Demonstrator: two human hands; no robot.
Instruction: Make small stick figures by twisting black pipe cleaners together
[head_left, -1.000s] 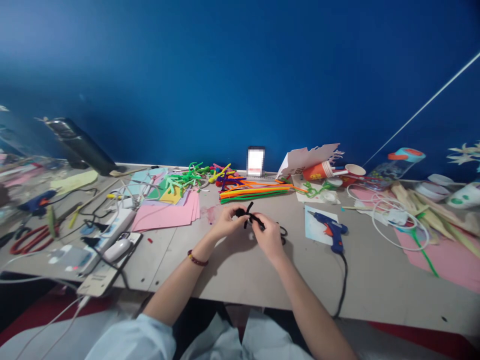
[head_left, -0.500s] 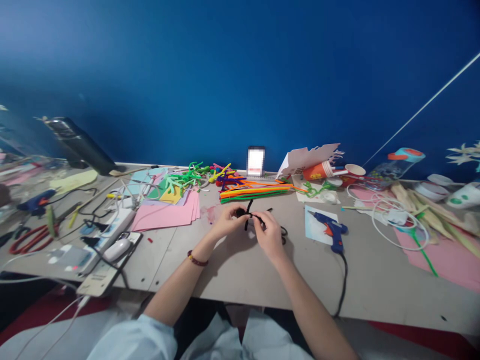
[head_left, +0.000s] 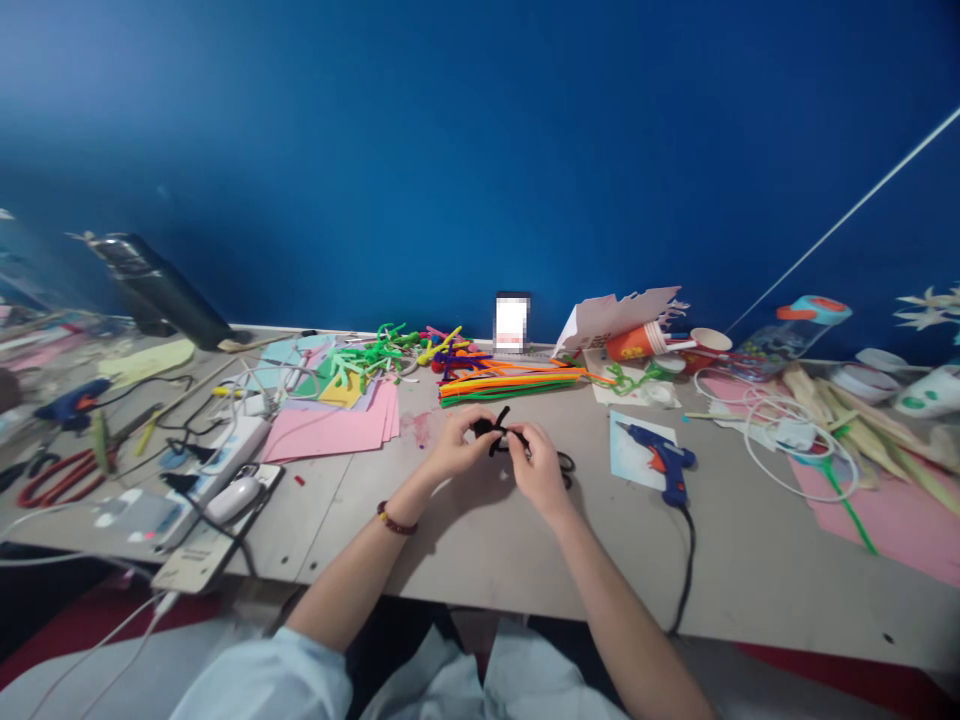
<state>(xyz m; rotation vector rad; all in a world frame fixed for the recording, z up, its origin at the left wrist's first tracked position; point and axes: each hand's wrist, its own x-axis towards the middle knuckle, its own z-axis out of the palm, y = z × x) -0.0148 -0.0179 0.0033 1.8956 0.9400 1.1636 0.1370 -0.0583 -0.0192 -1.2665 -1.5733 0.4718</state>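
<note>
Just above the middle of the table, both hands pinch a small black figure of fuzzy pipe cleaner. A rounded dark lump sits by the fingers of my left hand, and thin black stems stick out up and down between the hands. Thumb and fingers of my right hand are closed on the same piece from the right. Fingers cover much of it, so its full shape is hidden. Partly behind my right hand lie black-handled scissors.
Beyond the hands lies a bundle of orange and green pipe cleaners, with a lit phone against the wall. To the right a blue glue gun rests on a card, its cord over the edge. Pink paper and a power strip are leftward.
The upper black stem now leans further right. My right fingers have shifted slightly on the black piece; the left hand stays nearly in place.
</note>
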